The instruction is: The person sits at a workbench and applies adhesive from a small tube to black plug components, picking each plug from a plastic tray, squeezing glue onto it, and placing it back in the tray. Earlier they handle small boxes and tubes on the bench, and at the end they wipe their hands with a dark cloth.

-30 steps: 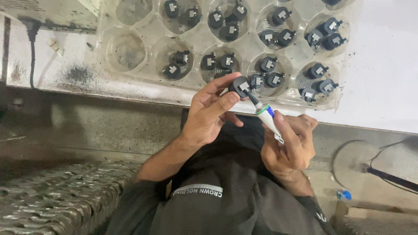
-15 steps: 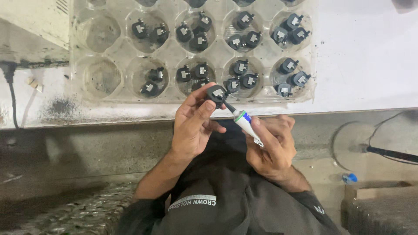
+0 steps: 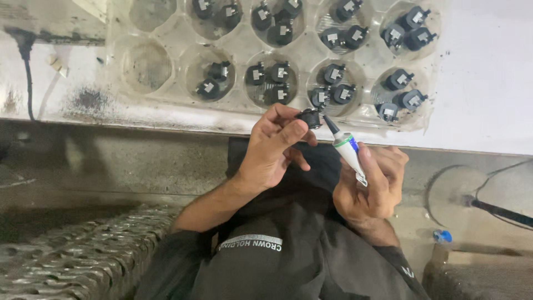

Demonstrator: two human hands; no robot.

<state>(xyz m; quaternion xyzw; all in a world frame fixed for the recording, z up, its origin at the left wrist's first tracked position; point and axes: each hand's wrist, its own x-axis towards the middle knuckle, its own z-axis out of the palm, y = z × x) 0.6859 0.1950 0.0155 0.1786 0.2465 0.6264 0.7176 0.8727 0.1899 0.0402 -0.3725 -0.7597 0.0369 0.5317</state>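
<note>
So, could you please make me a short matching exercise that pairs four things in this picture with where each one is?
Things:
1. small black part
2. white tube
3. clear tray
4. blue cap

Places:
A. on the white bench
B. in the right hand
C. on the floor at lower right
D. in the left hand's fingertips

Pairs: 1-D, 2-B, 3-A, 4-C

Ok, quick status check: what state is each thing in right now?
Left hand: pinching the small black part.
Right hand: gripping the glue tube, dark nozzle pointed at the part.
Clear tray: most cups hold black parts, two left cups look empty.
Blue cap: lying loose on the floor.
</note>
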